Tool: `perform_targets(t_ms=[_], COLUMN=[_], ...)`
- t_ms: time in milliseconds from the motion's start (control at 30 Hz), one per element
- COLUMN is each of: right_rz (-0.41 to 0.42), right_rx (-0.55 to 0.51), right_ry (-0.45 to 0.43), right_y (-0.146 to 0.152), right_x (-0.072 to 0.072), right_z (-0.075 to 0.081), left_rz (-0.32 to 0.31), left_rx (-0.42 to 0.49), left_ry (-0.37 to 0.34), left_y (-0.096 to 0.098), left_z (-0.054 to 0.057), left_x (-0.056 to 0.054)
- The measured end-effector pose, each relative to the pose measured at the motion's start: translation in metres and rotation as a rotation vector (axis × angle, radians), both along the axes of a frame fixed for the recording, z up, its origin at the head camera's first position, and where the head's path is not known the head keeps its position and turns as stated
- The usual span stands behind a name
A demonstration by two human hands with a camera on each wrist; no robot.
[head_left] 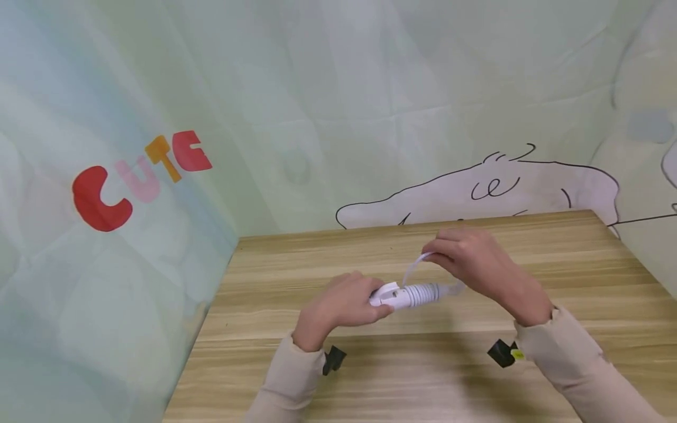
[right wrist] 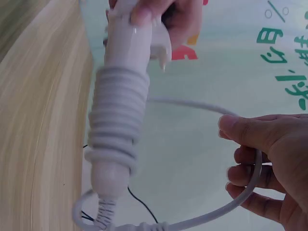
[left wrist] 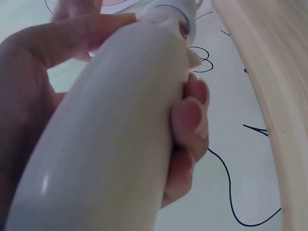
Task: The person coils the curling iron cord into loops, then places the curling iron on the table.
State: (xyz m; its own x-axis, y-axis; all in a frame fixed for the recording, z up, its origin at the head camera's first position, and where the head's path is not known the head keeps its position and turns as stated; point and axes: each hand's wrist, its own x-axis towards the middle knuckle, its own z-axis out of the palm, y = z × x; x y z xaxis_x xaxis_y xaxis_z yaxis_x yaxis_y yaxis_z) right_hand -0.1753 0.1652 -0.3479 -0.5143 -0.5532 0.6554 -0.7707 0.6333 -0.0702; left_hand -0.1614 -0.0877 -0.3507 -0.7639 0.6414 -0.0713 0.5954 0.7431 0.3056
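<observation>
My left hand (head_left: 346, 301) grips a white curling iron (head_left: 400, 299) across its body, thumb along one side and curled fingertips (left wrist: 186, 115) on the other. The smooth, thick white body fills the left wrist view. Several turns of the white power cord (right wrist: 118, 110) are wound round the handle, and a small lever (right wrist: 163, 45) sticks out beside my left hand. To the right, my right hand (head_left: 473, 261) pinches a loose stretch of cord between thumb and fingers. That stretch bows out in a wide loop from the handle. The curling iron is held above the table.
Below both hands lies a wood-grain table (head_left: 264, 282). A pale green printed curtain (head_left: 317, 117) hangs behind it and on the left, with coloured letters and a line drawing. Black wrist mounts (head_left: 501, 353) show at the sleeves.
</observation>
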Motion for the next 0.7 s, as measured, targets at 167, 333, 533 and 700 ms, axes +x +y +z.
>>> perform_targets(t_ms=[167, 333, 533, 700], right_rz=[-0.023, -0.005, -0.029, 0.007], right_rx=[0.013, -0.011, -0.072, -0.115], right_ry=[-0.03, -0.077, -0.431, -0.744], right_y=[-0.006, -0.012, -0.019, -0.021], right_x=[0.015, 0.027, 0.042, 0.048], right_z=[0.002, 0.002, 0.001, -0.007], left_rz=[0.074, 0.108, 0.128, 0.151], left_rx=[-0.014, -0.029, -0.023, 0.035], left_ry=[0.009, 0.003, 0.054, 0.051], left_y=[-0.001, -0.001, -0.004, -0.01], left_z=[-0.002, 0.0, 0.0, -0.001], left_x=[-0.006, -0.008, -0.013, -0.019])
